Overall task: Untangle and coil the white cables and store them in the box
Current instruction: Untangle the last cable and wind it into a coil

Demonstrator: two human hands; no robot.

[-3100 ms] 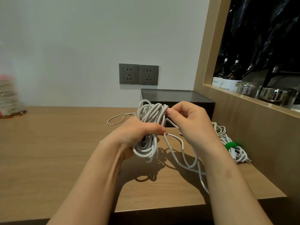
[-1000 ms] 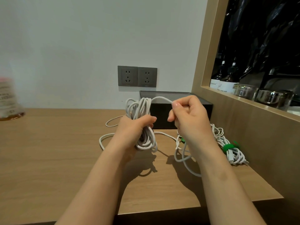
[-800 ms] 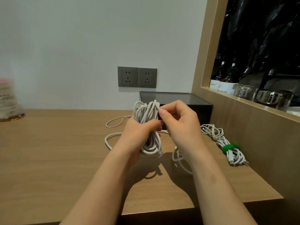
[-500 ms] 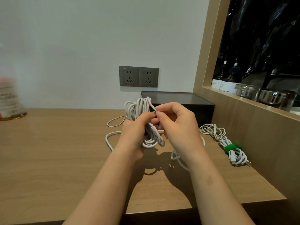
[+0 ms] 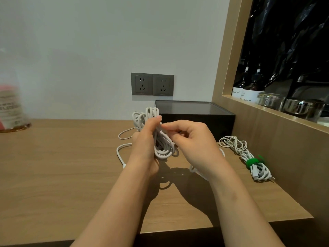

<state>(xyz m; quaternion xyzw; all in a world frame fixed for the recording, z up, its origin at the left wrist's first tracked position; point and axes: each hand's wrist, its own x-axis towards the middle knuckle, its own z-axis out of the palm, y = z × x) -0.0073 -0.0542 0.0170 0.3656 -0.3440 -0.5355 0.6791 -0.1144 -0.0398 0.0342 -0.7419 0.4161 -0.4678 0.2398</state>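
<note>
My left hand (image 5: 145, 148) grips a coil of white cable (image 5: 161, 139) upright above the wooden desk. My right hand (image 5: 194, 145) pinches a strand of the same cable right beside the coil. The cable's loose tail (image 5: 121, 152) trails on the desk to the left, and more of it lies under my right wrist. A second white cable bundle (image 5: 256, 168) with a green tie (image 5: 252, 162) rests on the desk at the right. The dark box (image 5: 195, 113) stands behind my hands against the wall, its top open.
Two grey wall sockets (image 5: 152, 84) sit above the box. A wooden frame (image 5: 267, 125) borders the desk on the right, with bottles and glass jars on its ledge. A blurred container (image 5: 10, 107) stands at the far left. The desk's front edge (image 5: 178, 230) is close.
My right hand has wound another turn of cable around the coil and come back in close to it. The loose cable on the desk has grown shorter.
</note>
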